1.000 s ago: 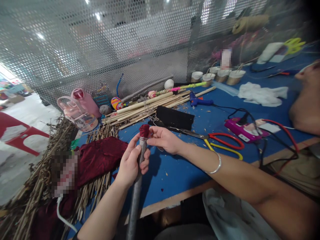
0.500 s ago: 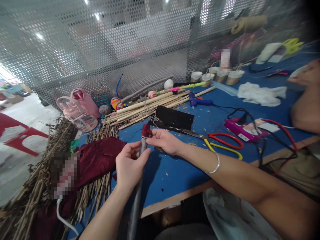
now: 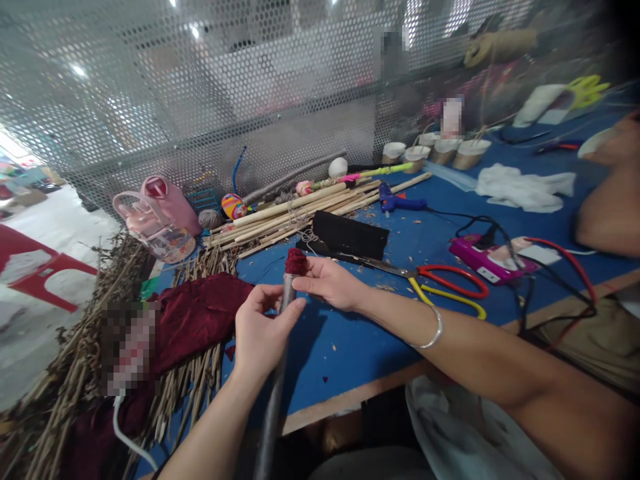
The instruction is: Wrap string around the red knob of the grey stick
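A long grey rod (image 3: 274, 400) slants up from the table's near edge, gripped around its upper part by my left hand (image 3: 263, 327). Dark red cloth (image 3: 296, 261) is bunched over the rod's top end. The fingers of my right hand (image 3: 327, 283) pinch the side of that cloth where it meets the rod; the fingertips are partly hidden. To the left of my hands lies a larger piece of dark red fabric (image 3: 200, 310), spread over a pile of thin dry sticks (image 3: 200, 387).
Scissors (image 3: 440, 283) with red and yellow handles lie right of my hands, by a black cloth strip (image 3: 350, 235). Behind are wooden sticks (image 3: 295, 217), a blue glue gun (image 3: 400, 200) and paper cups (image 3: 417, 158). A purple power strip (image 3: 493, 260) trails cables. Another person's arm (image 3: 610, 207) is at right.
The red cloth on the rod's tip looks rounder and sits slightly higher, with the pale band below it less visible. Both hands have shifted very slightly to the right.
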Action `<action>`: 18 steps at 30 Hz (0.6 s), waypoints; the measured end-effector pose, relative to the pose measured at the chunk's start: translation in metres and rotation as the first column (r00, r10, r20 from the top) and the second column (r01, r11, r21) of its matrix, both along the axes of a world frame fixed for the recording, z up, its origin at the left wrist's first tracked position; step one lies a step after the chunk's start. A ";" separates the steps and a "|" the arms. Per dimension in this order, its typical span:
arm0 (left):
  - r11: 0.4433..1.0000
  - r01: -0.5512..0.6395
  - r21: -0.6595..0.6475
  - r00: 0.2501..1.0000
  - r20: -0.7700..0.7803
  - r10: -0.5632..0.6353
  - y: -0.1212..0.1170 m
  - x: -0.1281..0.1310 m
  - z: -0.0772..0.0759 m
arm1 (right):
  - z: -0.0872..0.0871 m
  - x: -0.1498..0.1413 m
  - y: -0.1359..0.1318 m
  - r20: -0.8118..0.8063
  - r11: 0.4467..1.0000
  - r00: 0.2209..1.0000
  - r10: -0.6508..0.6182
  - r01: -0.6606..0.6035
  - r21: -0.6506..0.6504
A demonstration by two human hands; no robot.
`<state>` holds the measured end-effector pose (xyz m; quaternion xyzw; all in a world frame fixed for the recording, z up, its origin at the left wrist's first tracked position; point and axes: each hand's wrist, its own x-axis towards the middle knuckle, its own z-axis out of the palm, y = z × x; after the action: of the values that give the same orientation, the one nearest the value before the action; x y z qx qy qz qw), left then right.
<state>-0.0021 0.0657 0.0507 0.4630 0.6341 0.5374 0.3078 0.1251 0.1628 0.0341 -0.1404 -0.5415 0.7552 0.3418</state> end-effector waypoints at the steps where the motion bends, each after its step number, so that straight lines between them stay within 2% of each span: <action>1: 0.999 0.011 -0.033 0.998 0.056 -0.009 0.000 -0.001 0.001 | 0.001 0.001 0.000 0.004 1.000 1.000 0.006 -0.006 0.009; 4: 0.981 0.139 -0.134 0.944 0.319 -0.090 0.002 -0.003 0.004 | 0.004 0.003 0.001 0.006 0.998 0.999 0.031 -0.032 0.046; 7: 0.959 0.250 -0.132 0.863 0.480 -0.158 0.003 -0.003 0.004 | 0.007 0.004 0.000 0.001 0.998 0.999 0.035 -0.035 0.060; 9: 0.966 0.241 -0.097 0.865 0.472 -0.168 0.003 -0.001 0.003 | 0.007 0.004 -0.001 0.018 0.998 1.000 0.014 -0.015 0.055; 13: 0.992 0.128 0.009 0.934 0.335 -0.124 0.000 0.005 -0.001 | 0.004 0.001 -0.001 0.057 0.999 0.998 -0.005 0.002 0.050; 18: 0.980 0.199 -0.008 0.888 0.425 -0.176 0.003 0.001 0.002 | 0.002 0.004 0.002 0.085 0.990 0.995 -0.059 0.048 0.135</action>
<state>-0.0013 0.0685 0.0527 0.3866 0.5184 0.5760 0.5000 0.1291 0.1649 0.0363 -0.1653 -0.6011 0.7011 0.3462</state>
